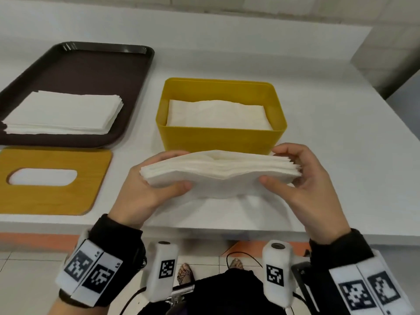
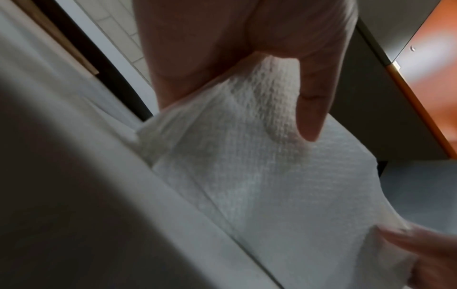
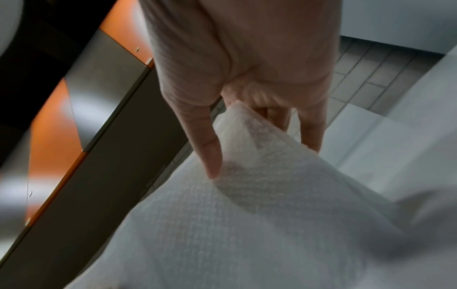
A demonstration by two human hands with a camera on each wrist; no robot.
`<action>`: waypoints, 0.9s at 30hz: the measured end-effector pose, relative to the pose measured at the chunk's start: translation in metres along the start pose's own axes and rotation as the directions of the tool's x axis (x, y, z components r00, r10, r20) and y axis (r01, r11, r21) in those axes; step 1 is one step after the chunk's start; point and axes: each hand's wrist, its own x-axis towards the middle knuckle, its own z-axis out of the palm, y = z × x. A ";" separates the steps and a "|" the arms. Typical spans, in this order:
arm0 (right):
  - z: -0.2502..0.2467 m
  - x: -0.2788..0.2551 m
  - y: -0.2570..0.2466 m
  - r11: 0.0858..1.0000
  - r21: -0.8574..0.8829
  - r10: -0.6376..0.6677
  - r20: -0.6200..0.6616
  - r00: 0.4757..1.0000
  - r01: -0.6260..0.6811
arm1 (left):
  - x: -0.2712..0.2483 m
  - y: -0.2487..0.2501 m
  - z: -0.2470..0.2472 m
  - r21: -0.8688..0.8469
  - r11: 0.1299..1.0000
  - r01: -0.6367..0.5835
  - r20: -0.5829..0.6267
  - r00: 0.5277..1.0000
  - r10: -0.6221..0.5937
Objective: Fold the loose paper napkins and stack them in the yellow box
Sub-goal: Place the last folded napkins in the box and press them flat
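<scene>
Both hands hold a thick bundle of folded white napkins (image 1: pixel 218 173) just above the table, in front of the yellow box (image 1: pixel 220 137). My left hand (image 1: pixel 156 178) grips its left end, thumb on the near face and fingers behind. My right hand (image 1: pixel 293 169) grips the right end the same way. The box holds a layer of white napkins (image 1: pixel 216 115). In the left wrist view my thumb presses the napkins (image 2: pixel 259 176). The right wrist view shows my thumb and fingers pinching the napkin bundle (image 3: pixel 247 215).
A dark brown tray (image 1: pixel 91 71) at the back left carries a flat stack of napkins (image 1: pixel 63 112). A wooden lid with an oval slot (image 1: pixel 56 196) lies at the near left. The white table's front edge (image 1: pixel 227 233) runs just below my wrists.
</scene>
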 end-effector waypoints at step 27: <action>0.060 0.025 -0.019 0.333 -0.767 -0.450 0.382 0.808 0.548 | 0.010 -0.017 0.011 0.096 0.995 -0.036 -0.118 0.992 0.047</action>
